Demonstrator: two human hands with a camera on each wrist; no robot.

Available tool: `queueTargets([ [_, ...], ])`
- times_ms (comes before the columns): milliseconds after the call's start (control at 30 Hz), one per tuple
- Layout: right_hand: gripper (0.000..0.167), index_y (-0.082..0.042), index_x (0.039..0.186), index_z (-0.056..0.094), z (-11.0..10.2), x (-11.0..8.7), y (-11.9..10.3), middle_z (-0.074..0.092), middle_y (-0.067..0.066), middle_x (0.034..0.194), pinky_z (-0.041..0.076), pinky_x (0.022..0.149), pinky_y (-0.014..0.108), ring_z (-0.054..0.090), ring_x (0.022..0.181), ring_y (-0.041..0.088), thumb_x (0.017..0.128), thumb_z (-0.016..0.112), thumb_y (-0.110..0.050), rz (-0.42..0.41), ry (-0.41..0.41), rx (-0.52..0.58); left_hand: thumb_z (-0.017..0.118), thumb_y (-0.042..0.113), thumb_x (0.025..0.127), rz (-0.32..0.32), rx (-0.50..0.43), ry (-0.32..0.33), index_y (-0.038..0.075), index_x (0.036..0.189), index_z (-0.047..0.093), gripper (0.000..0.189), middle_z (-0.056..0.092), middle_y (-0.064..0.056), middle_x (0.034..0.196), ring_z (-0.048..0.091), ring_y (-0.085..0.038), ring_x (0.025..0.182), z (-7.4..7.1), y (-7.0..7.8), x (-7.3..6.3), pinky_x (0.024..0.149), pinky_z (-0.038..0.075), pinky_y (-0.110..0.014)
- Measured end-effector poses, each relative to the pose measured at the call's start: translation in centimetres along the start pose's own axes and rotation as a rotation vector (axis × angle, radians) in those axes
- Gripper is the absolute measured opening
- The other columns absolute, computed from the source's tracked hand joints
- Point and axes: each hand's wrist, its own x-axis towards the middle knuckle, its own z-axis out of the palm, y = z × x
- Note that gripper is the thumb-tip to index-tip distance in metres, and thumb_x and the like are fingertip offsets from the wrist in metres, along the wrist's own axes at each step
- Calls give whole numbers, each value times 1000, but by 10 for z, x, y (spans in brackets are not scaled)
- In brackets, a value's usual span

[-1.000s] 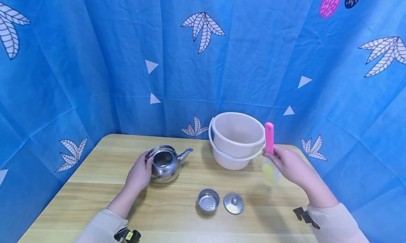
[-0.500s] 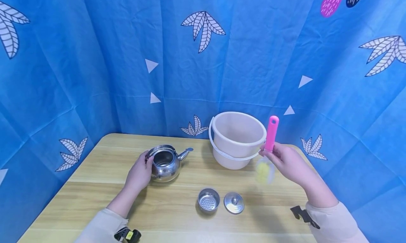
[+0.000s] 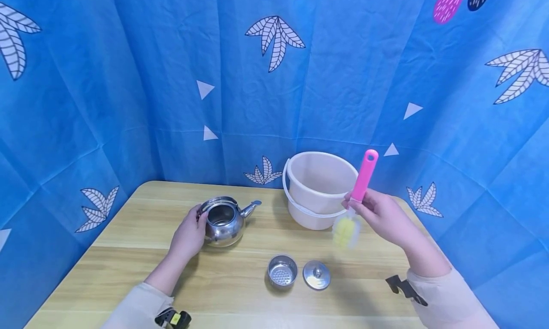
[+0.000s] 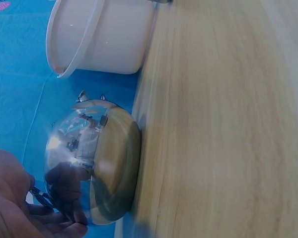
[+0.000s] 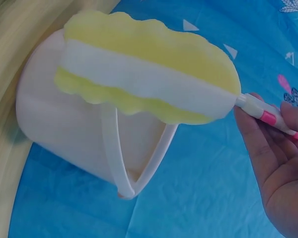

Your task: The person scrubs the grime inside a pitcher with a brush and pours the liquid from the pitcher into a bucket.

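Observation:
A shiny metal teapot (image 3: 224,228) stands lidless on the left of the table, its spout towards the right. My left hand (image 3: 190,231) holds it by the handle side; in the left wrist view, fingers (image 4: 64,230) lie against the pot's body (image 4: 97,168). My right hand (image 3: 383,219) pinches a sponge brush by its pink handle (image 3: 364,175), which points up. Its yellow and white sponge head (image 3: 345,231) hangs downward above the table, in front of the bucket. In the right wrist view the sponge head (image 5: 149,69) shows wavy edges.
A white bucket (image 3: 315,202) with its handle lowered stands at the back of the wooden table (image 3: 240,291). Nearer lie a perforated metal strainer cup (image 3: 282,272) and a round metal lid (image 3: 316,275). Blue curtains (image 3: 171,105) hang behind and at both sides.
My right hand has carried the sponge brush leftward and slightly up, and the brush has tilted so its head points more to the left. The left hand and teapot have stayed put.

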Motion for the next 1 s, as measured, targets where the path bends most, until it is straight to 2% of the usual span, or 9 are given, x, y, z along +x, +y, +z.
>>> queueTargets([
  [233,15,-3,111,69,6,9,-6,75,5,103,58,88,40,72,100,24,99,63,-10,-2,-1,44,31,33,111,-2,4,-3,-7,154,24,59,34,-31,154,32,-49,141,0,0,0,114,28,-61],
  [367,15,-3,111,69,10,14,-10,75,6,103,58,88,44,72,101,24,99,64,-9,-23,8,58,32,32,111,6,9,6,-8,153,25,58,35,-31,153,33,-49,140,1,0,0,114,28,-61],
  [633,17,-2,114,70,16,24,-17,75,6,104,59,87,41,72,100,24,98,64,-8,-44,7,95,34,29,110,25,20,40,-10,151,29,56,38,-34,149,37,-50,137,2,2,0,113,31,-61],
  [1000,18,-1,113,70,28,38,-23,75,9,104,58,88,39,72,100,25,99,64,-8,-59,14,174,32,30,110,10,20,31,-9,152,26,58,36,-33,151,34,-49,139,2,1,0,114,29,-60],
])
